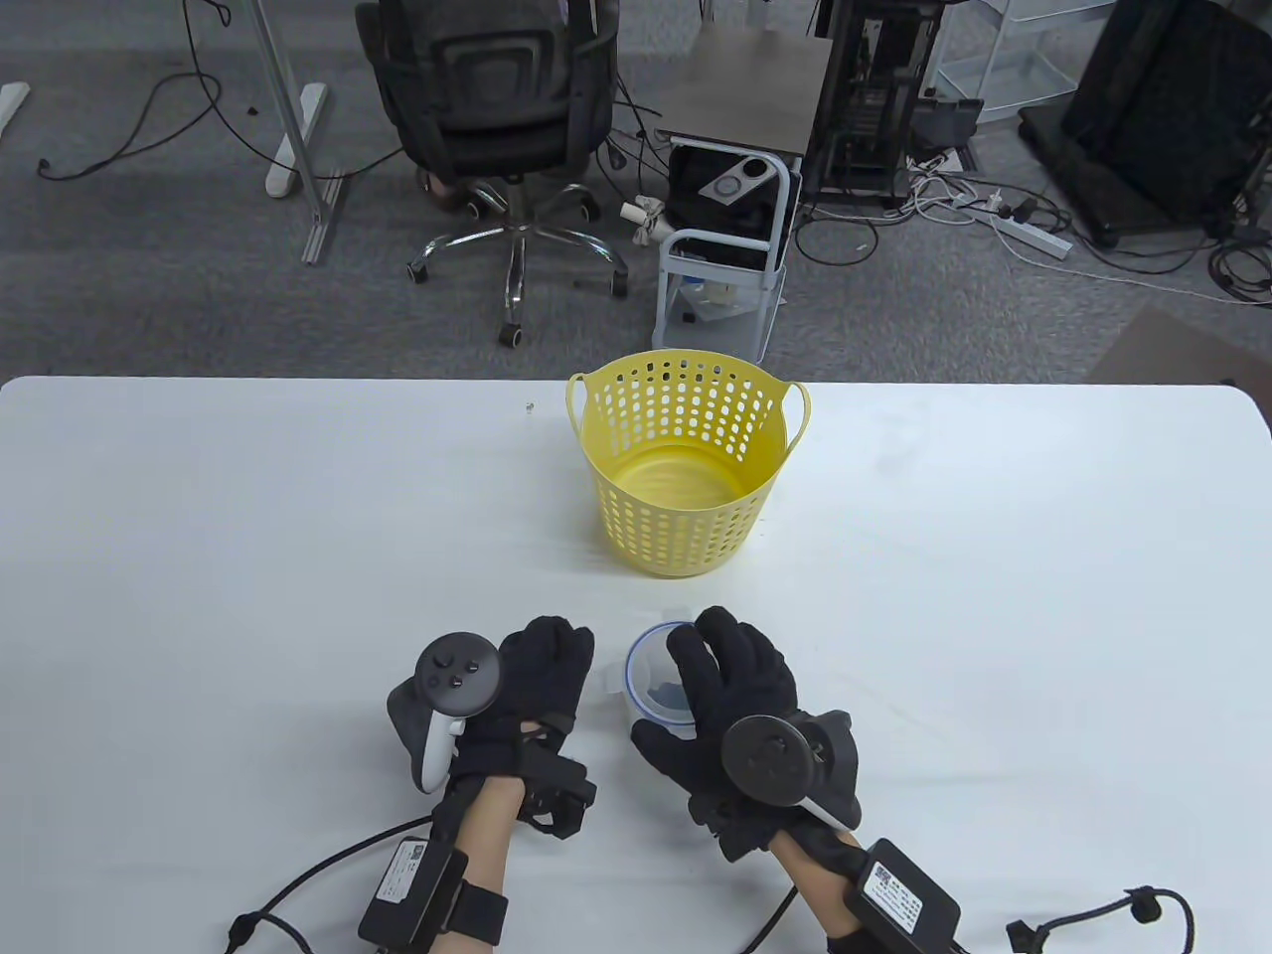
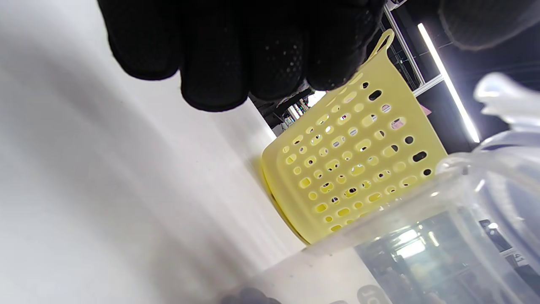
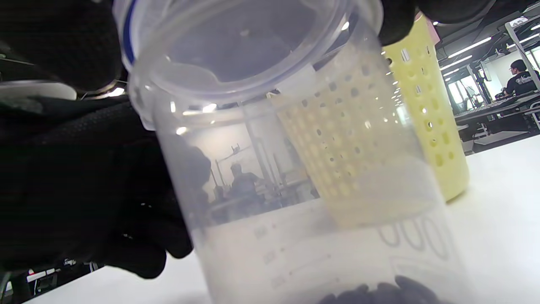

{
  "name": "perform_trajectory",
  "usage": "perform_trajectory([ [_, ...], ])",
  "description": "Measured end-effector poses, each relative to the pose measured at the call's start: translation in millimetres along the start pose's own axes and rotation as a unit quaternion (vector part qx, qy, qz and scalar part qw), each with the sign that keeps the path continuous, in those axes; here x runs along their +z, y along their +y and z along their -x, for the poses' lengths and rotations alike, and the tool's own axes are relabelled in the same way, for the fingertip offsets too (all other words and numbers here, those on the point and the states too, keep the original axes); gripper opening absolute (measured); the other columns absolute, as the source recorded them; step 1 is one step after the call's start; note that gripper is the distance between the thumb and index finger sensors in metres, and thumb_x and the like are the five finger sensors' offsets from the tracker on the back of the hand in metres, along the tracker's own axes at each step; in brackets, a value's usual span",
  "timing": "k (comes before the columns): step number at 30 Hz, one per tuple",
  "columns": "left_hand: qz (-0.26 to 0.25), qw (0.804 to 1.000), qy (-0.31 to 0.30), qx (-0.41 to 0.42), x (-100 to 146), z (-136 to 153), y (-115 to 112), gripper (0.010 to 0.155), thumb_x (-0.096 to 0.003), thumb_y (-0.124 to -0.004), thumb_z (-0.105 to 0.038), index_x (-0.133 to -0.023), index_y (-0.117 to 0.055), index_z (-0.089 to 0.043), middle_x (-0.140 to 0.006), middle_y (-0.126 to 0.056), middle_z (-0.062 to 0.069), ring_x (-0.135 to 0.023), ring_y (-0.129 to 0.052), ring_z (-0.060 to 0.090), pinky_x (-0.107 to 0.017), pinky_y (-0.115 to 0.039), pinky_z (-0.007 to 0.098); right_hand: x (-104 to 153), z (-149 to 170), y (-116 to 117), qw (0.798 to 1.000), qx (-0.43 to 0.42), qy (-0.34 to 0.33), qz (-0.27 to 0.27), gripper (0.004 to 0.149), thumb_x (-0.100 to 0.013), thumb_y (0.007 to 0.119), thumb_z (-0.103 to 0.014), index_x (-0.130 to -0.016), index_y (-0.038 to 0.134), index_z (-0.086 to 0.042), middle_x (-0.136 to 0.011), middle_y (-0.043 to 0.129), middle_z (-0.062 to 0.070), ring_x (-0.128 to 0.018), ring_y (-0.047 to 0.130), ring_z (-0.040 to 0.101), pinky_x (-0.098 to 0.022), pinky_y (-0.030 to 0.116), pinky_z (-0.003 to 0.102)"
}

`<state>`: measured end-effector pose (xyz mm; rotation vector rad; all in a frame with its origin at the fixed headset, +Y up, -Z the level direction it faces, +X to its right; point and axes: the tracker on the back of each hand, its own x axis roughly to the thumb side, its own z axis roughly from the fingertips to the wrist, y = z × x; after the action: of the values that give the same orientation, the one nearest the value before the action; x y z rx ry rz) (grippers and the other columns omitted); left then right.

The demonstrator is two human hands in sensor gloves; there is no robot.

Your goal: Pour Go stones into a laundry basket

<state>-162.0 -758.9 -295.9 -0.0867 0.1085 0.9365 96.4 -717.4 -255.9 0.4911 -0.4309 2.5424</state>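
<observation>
A yellow perforated laundry basket (image 1: 686,497) stands upright at the table's middle, empty inside; it also shows in the left wrist view (image 2: 354,160) and the right wrist view (image 3: 430,105). A clear plastic container (image 1: 648,686) with a blue-ringed lid stands on the table in front of it. Black Go stones (image 3: 379,293) lie at its bottom. My right hand (image 1: 725,686) grips the container from above and the right, fingers over the lid rim. My left hand (image 1: 561,661) lies palm down against the container's left side, fingers (image 2: 219,50) curled; whether it holds the container is unclear.
The white table (image 1: 199,547) stretches wide to both sides. A tiny speck (image 1: 530,405) lies left of the basket. Glove cables and wrist boxes (image 1: 407,884) trail at the front edge. An office chair (image 1: 497,119) and a cart (image 1: 725,248) stand on the floor beyond.
</observation>
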Motion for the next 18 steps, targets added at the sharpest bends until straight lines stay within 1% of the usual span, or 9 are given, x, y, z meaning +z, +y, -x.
perform_trajectory([
  [5,0.001,1.0,0.0,0.001,0.1,0.2,-0.5,0.072,-0.0429,-0.065,-0.078,-0.097,-0.069,-0.03,-0.094,-0.08,0.001,-0.083,-0.086,0.034,-0.063,-0.071,0.056,0.0,9.2,-17.3,0.999,-0.007,0.01,0.031,0.091,-0.037,0.088,-0.07,-0.104,0.052,-0.019,-0.112,0.043,0.022,-0.091,0.057,0.061,-0.063,0.052,0.075],
  [8,0.003,1.0,0.0,-0.001,0.2,0.3,-1.0,0.072,-0.0431,-0.065,-0.078,-0.097,-0.069,-0.03,-0.094,-0.08,0.001,-0.083,-0.086,0.034,-0.063,-0.071,0.056,-0.2,22.9,-28.8,0.998,-0.004,0.032,0.049,0.09,-0.038,0.088,-0.069,-0.104,0.052,-0.019,-0.112,0.043,0.022,-0.092,0.056,0.062,-0.063,0.052,0.076],
  [12,0.003,1.0,0.001,-0.001,1.0,0.9,-1.3,0.072,-0.0431,-0.065,-0.077,-0.097,-0.069,-0.029,-0.094,-0.08,0.001,-0.083,-0.086,0.034,-0.062,-0.071,0.056,-0.3,49.8,-37.2,0.995,0.005,0.074,0.065,0.09,-0.038,0.089,-0.068,-0.104,0.053,-0.019,-0.112,0.043,0.022,-0.092,0.054,0.063,-0.064,0.05,0.076],
  [18,0.002,1.0,0.004,-0.002,2.0,1.7,-1.2,0.072,-0.0432,-0.065,-0.077,-0.097,-0.069,-0.029,-0.095,-0.08,0.001,-0.083,-0.086,0.034,-0.063,-0.071,0.056,2.2,94.4,-38.0,0.986,0.018,0.159,0.049,0.088,-0.039,0.09,-0.065,-0.104,0.052,-0.019,-0.113,0.042,0.022,-0.093,0.051,0.064,-0.064,0.047,0.077],
])
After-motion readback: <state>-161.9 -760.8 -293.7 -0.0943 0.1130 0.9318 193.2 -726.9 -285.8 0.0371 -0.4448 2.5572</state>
